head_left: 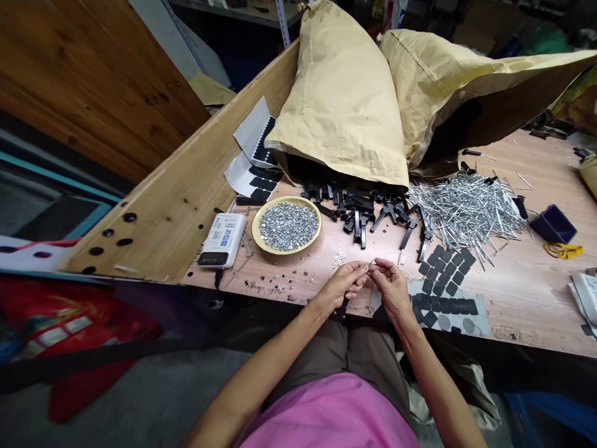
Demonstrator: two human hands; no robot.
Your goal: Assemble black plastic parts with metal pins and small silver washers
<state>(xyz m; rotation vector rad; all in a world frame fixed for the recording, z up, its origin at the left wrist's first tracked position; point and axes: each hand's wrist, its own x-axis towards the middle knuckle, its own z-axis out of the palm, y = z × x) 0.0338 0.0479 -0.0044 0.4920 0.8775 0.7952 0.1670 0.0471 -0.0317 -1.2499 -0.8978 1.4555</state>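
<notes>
My left hand (344, 283) and my right hand (390, 285) meet at the near edge of the wooden table (527, 292), fingertips pinched together on a thin metal pin (372, 264). What else sits between the fingers is too small to make out. Just beyond them lies a small cluster of tiny silver washers (339, 256). A yellow dish (286, 225) full of small silver parts stands to the left. Black plastic pieces (361, 211) spill from under a tan sack (342, 99). A heap of metal pins (466, 208) lies at the right.
Black pads on a sheet (445, 298) lie right of my hands. A white power bank (222, 239) rests by the dish. A blue box (553, 224) and yellow bands (563, 250) sit far right. A wooden board (186, 180) walls the left side.
</notes>
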